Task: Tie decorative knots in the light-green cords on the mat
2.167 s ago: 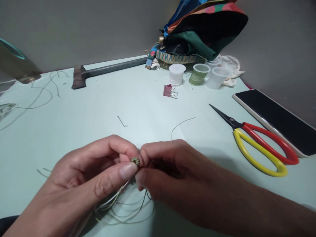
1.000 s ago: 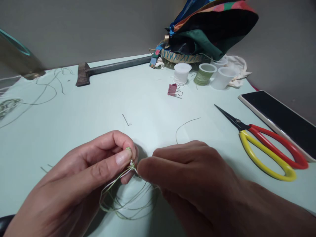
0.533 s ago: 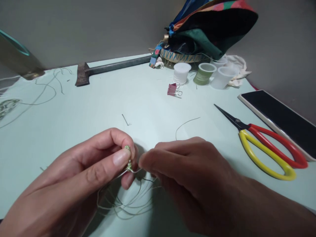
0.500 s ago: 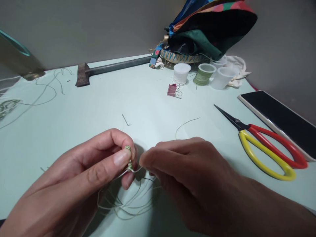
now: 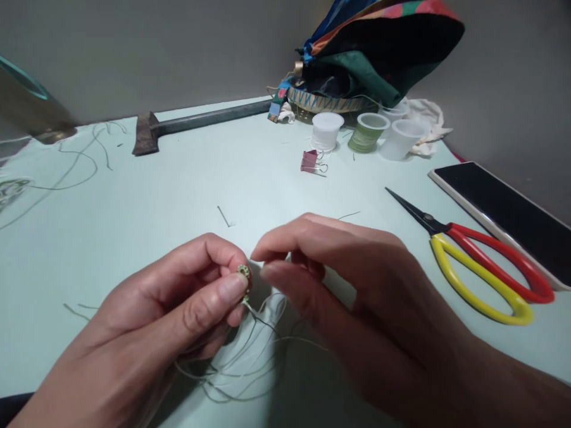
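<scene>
My left hand (image 5: pixel 178 309) pinches a small knotted green-and-white cord piece (image 5: pixel 243 271) between thumb and index finger. The top of the piece curls into a small loop, and its middle is hidden by my thumb. Thin pale and green cords (image 5: pixel 250 371) run from its lower end and lie in loose loops over the table below both hands. My right hand (image 5: pixel 352 297) is just to the right of the piece, thumb and index fingertips slightly apart with no cord visible between them. Its other fingers are bent and partly hidden.
Scissors (image 5: pixel 482 264) with red and yellow handles lie at the right beside a phone (image 5: pixel 508 208). Behind are a hammer (image 5: pixel 209 120), a pink binder clip (image 5: pixel 310 161), a white spool (image 5: pixel 327 132), a green spool (image 5: pixel 368 134) and an open patterned bag (image 5: pixel 388 53). Cord scraps (image 5: pixel 223 216) lie about.
My right hand has let go of the cord it pinched; its fingers have parted and risen. The knotted piece in my left hand has shifted slightly right and turned, showing its loop.
</scene>
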